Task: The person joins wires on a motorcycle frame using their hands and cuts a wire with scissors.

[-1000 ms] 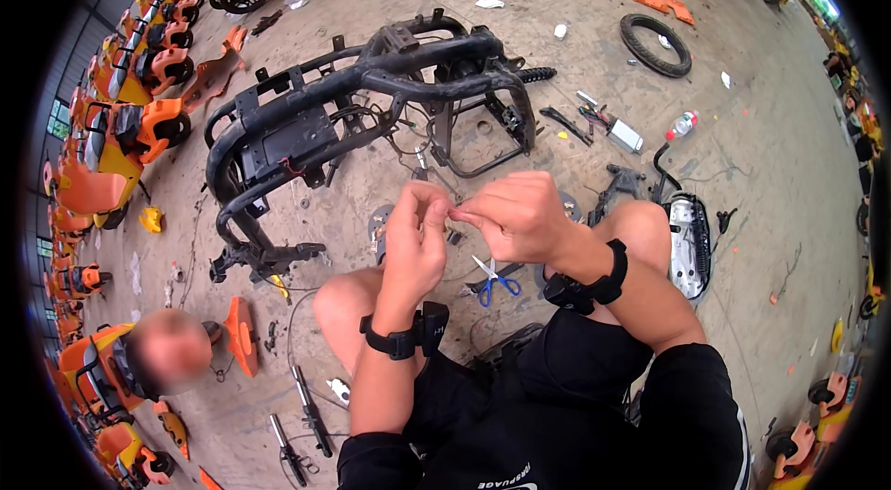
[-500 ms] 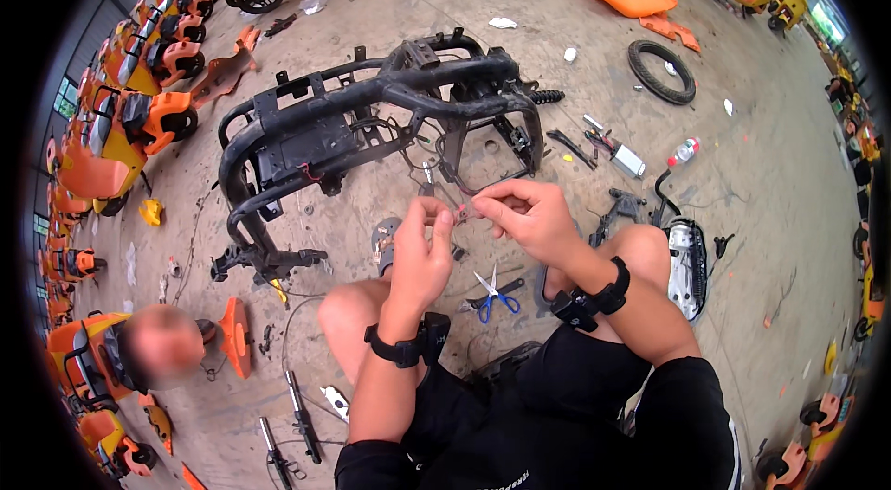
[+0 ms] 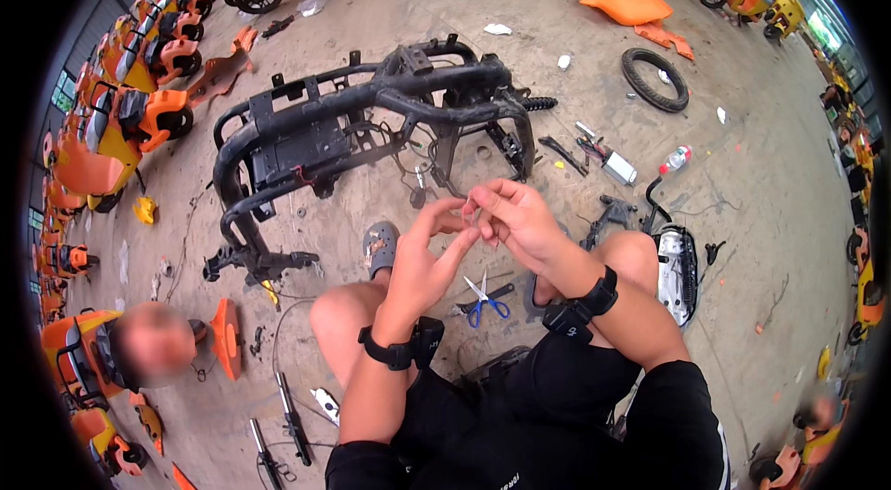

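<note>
My left hand [image 3: 429, 253] and my right hand [image 3: 516, 223] meet above the floor between my knees, just on the near side of a black scooter frame [image 3: 320, 114]. Fingers of both hands are bent in a pinch, their tips almost touching. What lies between them is too small and too covered to make out. Thin dark wires [image 3: 445, 182] hang from the frame close behind my fingertips. On the floor below my hands lie open scissors [image 3: 486, 303] with blue handles, beside a dark tool.
Right of the frame are a silver box [image 3: 620, 167], a bottle [image 3: 676, 159], a black tire [image 3: 655, 80] and an orange panel [image 3: 620, 4]. Shock absorbers [image 3: 293, 420] lie at lower left. Another person [image 3: 158, 346] is at the left, near rows of yellow-orange scooters [image 3: 111, 142].
Both hands have drawn closer together, and their fingertips now overlap. My left thumb has moved up and right toward the right hand's fingers. The whole view has shifted slightly.
</note>
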The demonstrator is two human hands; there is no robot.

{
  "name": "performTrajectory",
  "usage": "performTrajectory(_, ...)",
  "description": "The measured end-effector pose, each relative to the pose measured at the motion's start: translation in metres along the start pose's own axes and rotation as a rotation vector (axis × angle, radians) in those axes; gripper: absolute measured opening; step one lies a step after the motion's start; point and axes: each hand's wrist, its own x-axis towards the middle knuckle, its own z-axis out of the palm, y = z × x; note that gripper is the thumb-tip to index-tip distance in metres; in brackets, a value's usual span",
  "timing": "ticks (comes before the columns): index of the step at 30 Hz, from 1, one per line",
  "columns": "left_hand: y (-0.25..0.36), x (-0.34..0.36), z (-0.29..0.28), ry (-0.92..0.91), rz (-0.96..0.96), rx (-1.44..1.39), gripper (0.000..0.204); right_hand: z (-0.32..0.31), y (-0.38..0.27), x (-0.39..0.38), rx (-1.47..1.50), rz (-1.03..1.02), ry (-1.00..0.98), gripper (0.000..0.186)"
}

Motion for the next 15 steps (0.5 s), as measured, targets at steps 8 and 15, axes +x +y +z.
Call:
performTrajectory(8, -0.0032, -0.0017, -0.0053, -0.024, 0.002, 0.142, 0.013, 0.0003, 0.0037, -0.0016, 0.120, 0.028, 0.040, 0.020)
performTrajectory(15, 0.0006, -0.0038, -0.0086, 0.007, -0.055, 0.138, 0.015, 0.0005, -0.0003, 0.0001, -0.067, -0.010, 0.034, 0.027)
